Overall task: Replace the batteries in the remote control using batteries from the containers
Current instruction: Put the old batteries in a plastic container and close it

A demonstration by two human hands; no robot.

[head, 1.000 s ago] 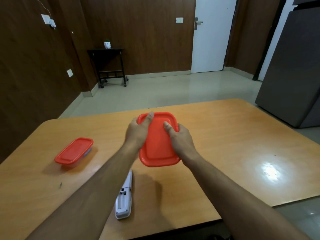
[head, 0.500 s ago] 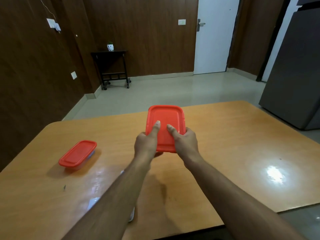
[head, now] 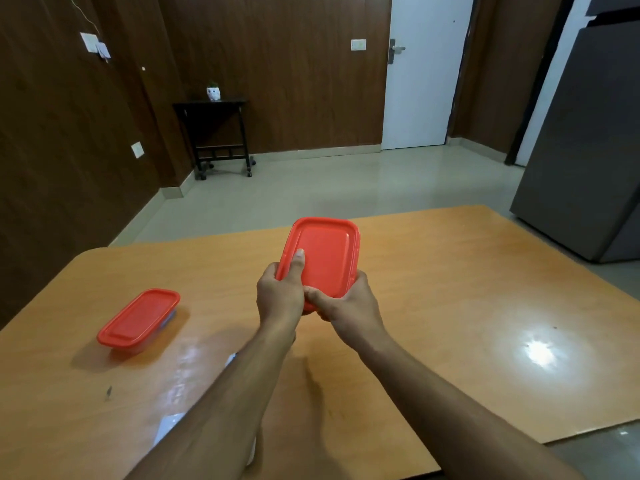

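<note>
Both hands hold a red-lidded container [head: 325,258] above the middle of the wooden table [head: 450,306], tilted with its lid toward me. My left hand [head: 280,296] grips its near left corner, thumb pressed on the lid. My right hand [head: 349,306] grips the near right corner from below. A second red-lidded container [head: 138,318] sits closed on the table at the left. The white remote control [head: 166,427] lies near the front edge, mostly hidden under my left forearm. What the held container holds is hidden.
The table's front edge runs close beneath my arms. A grey cabinet [head: 588,150] stands beyond the table's right corner. A small black side table [head: 214,133] with a white pot stands against the far wall, and a white door [head: 422,71] is shut.
The container has been lifted higher and tilted more upright. Both hands have slid from its sides to its near end, and the right thumb has left the lid's top.
</note>
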